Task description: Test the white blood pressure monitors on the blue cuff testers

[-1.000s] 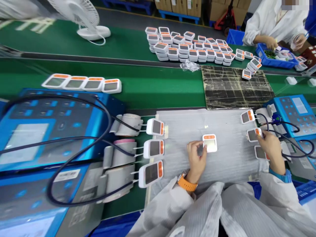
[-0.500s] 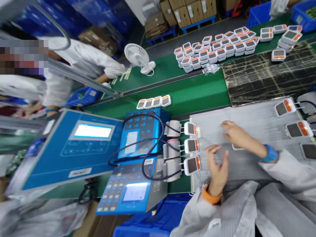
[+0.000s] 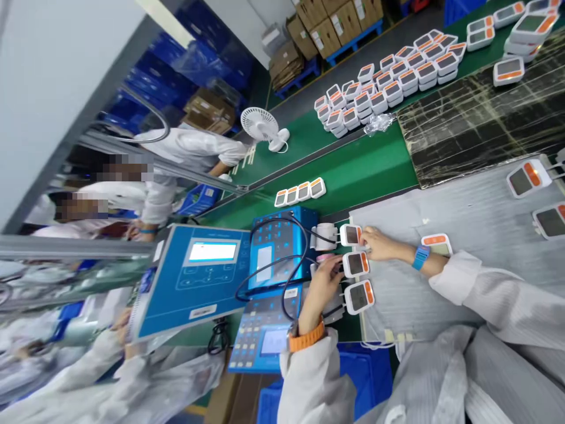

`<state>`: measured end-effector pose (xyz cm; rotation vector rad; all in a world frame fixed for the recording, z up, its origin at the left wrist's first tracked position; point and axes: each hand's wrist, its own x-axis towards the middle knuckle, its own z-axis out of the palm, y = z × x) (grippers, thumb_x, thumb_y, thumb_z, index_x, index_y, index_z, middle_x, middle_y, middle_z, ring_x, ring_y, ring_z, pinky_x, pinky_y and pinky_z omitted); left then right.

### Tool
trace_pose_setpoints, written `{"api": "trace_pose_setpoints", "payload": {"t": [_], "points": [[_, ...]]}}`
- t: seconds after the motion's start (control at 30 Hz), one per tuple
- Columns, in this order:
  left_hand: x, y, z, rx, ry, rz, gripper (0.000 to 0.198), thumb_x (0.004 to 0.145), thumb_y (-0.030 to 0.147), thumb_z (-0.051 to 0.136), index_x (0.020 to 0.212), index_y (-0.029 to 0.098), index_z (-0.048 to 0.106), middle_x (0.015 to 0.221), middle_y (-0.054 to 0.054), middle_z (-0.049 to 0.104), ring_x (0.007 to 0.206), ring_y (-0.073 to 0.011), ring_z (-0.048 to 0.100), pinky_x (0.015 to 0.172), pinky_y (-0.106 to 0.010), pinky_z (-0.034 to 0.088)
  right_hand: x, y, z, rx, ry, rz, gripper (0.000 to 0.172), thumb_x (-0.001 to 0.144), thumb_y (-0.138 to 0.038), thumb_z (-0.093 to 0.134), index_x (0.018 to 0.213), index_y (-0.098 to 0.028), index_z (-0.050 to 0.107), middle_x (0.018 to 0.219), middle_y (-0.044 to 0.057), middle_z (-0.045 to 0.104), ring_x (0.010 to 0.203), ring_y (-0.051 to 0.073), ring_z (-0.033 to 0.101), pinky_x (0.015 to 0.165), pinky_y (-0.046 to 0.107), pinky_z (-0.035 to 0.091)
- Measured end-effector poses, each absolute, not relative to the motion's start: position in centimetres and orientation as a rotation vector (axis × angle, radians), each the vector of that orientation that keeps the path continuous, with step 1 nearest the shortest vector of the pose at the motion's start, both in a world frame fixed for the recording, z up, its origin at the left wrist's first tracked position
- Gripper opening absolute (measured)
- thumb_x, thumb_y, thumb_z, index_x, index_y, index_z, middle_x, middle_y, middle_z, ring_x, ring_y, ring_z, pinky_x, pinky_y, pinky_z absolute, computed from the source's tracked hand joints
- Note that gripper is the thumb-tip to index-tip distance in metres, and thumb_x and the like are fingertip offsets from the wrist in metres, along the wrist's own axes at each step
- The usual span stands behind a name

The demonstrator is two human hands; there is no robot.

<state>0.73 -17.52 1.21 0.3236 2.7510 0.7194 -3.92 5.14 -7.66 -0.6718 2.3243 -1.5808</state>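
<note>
My left hand (image 3: 324,288), with an orange watch band, reaches over the grey cylindrical holders. Its fingers are curled at the left side of the middle white device with a screen and orange strip (image 3: 354,265); what they grip is hidden. My right hand (image 3: 378,243), wearing a blue wristband, has its fingertips closed on the right edge of the top white device (image 3: 350,235). Below these two, the third white device (image 3: 359,297) sits on its prongs. Another such device (image 3: 436,242) lies on the grey mat, partly covered by my right forearm.
Blue instruments with displays (image 3: 207,271) stand left of the holders, with black cables (image 3: 296,268) looping across. Four-sided white devices lie in a row (image 3: 300,192) on the green belt, and several are piled (image 3: 397,82) beyond. A fan (image 3: 260,125) and co-workers are at the far left.
Both hands have moved left from above the mat to the top and middle devices at the holders. A device on the mat is more exposed. The camera view has shifted.
</note>
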Motion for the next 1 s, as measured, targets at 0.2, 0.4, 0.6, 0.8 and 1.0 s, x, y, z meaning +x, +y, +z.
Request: {"api": "trace_pose_setpoints", "payload": {"t": [0.2, 0.4, 0.6, 0.8, 1.0], "points": [[1.2, -17.1, -1.0, 0.378, 2.782, 0.553, 0.034, 0.076, 0.01, 0.059, 0.105, 0.02, 0.072, 0.11, -0.009, 0.075, 0.108, -0.0272, 0.066, 0.096, -0.042, 0.053, -1.8, 5.2, -7.0, -0.904, 2.438, -1.357, 0.047, 0.074, -0.027, 0.083, 0.113, -0.014, 0.061, 0.117, 0.015, 0.058, 0.115, 0.03, 0.053, 0.102, 0.044, 0.045], [1.3, -17.0, -1.0, 0.392, 2.834, 0.429, 0.024, 0.08, 0.013, 0.056, 0.096, 0.02, 0.073, 0.098, -0.009, 0.076, 0.099, -0.026, 0.067, 0.09, -0.037, 0.053, 1.3, 3.8, -7.2, -0.765, 2.636, -1.286, 0.078, 0.07, -0.031, 0.088, 0.138, -0.014, 0.052, 0.13, 0.017, 0.054, 0.129, 0.033, 0.044, 0.11, 0.049, 0.038], [1.5, -16.1, -1.5, 0.378, 2.927, 0.217, 0.021, 0.085, 0.013, 0.048, 0.083, 0.017, 0.068, 0.086, -0.01, 0.072, 0.087, -0.0249, 0.065, 0.08, -0.035, 0.051, 1.3, 3.9, -7.6, -0.787, 2.632, -1.375, 0.074, 0.07, -0.035, 0.087, 0.135, -0.018, 0.056, 0.128, 0.015, 0.056, 0.13, 0.034, 0.043, 0.113, 0.053, 0.034], [1.7, -15.0, -0.3, 0.403, 2.939, 0.321, 0.029, 0.085, 0.011, 0.048, 0.103, 0.016, 0.07, 0.105, -0.014, 0.071, 0.102, -0.0262, 0.064, 0.092, -0.041, 0.052, 1.4, 4.4, -8.1, -0.781, 2.579, -1.501, 0.072, 0.068, -0.025, 0.084, 0.133, -0.016, 0.054, 0.129, 0.016, 0.055, 0.127, 0.033, 0.046, 0.112, 0.053, 0.036], [6.6, -18.2, 2.6, 0.183, 2.89, 0.682, 0.036, 0.087, 0.023, 0.054, 0.122, 0.019, 0.066, 0.111, -0.011, 0.07, 0.087, -0.0209, 0.066, 0.083, -0.039, 0.057, 0.9, 5.1, -7.9, -0.769, 2.431, -1.742, 0.067, 0.06, -0.011, 0.079, 0.122, -0.018, 0.055, 0.124, 0.013, 0.059, 0.122, 0.031, 0.053, 0.107, 0.048, 0.041]]}}
